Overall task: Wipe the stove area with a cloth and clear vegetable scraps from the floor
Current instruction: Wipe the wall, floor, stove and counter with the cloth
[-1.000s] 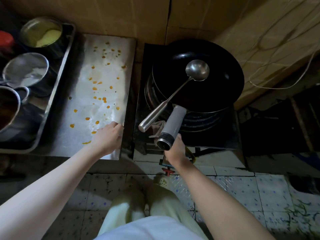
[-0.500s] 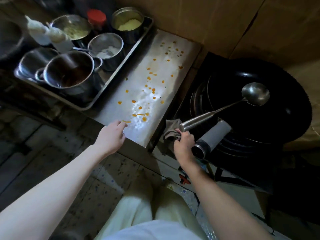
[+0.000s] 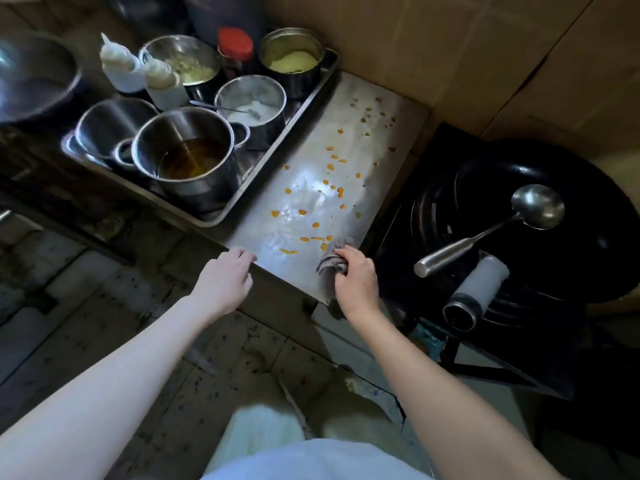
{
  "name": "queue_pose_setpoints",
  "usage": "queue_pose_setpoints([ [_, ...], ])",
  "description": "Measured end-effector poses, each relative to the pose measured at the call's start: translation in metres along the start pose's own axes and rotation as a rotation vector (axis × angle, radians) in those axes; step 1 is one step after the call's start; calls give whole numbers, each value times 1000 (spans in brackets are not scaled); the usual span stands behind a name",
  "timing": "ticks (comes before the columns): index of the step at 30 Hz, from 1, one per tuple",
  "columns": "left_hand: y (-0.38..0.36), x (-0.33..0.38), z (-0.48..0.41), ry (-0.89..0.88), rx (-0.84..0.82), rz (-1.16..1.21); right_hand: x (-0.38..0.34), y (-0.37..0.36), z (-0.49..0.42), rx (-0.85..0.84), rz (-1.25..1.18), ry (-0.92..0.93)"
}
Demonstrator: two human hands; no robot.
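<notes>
Since half a second ago, the right hand [image 3: 356, 277] has carried the grey cloth [image 3: 333, 259] from beside the ladle handle onto the steel counter [image 3: 346, 133], where it now sits at the near right corner, fingers curled tight around the bunched fabric. Orange scraps [image 3: 313, 220] lie scattered across the counter from the centre of the frame toward the wall, the nearest ones just beside the cloth. At the counter's front edge, the left hand [image 3: 227, 282] rests with fingers loosely bent and holding nothing. A metal tray [image 3: 301, 109] of steel pots fills the upper left. At right, a ladle [image 3: 498, 225] lies in the black wok [image 3: 588, 237] on the stove.
</notes>
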State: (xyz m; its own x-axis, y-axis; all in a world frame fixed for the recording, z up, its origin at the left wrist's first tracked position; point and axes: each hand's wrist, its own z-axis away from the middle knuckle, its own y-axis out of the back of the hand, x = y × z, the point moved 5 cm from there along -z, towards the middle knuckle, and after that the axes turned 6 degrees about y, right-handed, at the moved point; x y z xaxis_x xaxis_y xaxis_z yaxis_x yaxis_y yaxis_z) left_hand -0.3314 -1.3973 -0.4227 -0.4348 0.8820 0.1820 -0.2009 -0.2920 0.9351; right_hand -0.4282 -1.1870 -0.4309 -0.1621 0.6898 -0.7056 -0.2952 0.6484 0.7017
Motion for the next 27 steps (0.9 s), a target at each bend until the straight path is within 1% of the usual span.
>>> queue_pose_setpoints([
  [6, 11, -30, -6, -100, 33, 54, -31, -57, 3, -95, 64, -38],
  [12, 17, -62, -13, -175, 13, 75, -64, -93, 2, 25, 110, -33],
  [15, 21, -72, -17, -212, -4, 70, -70, -100, -2, 2, 197, 8],
  [18, 23, -72, -22, -264, -14, 55, -63, -98, -3, -98, 326, 67],
  [20, 23, -68, -27, -300, -17, 44, -52, -88, 0, -99, 378, 51],
  [22, 22, -61, -30, -336, -33, 37, -38, -74, 9, -54, 380, -24],
  [24, 20, -53, -33, -371, -49, 38, -22, -58, 19, 28, 338, -124],
  [27, 18, -46, -36, -394, -54, 42, -9, -45, 25, 89, 288, -162],
])
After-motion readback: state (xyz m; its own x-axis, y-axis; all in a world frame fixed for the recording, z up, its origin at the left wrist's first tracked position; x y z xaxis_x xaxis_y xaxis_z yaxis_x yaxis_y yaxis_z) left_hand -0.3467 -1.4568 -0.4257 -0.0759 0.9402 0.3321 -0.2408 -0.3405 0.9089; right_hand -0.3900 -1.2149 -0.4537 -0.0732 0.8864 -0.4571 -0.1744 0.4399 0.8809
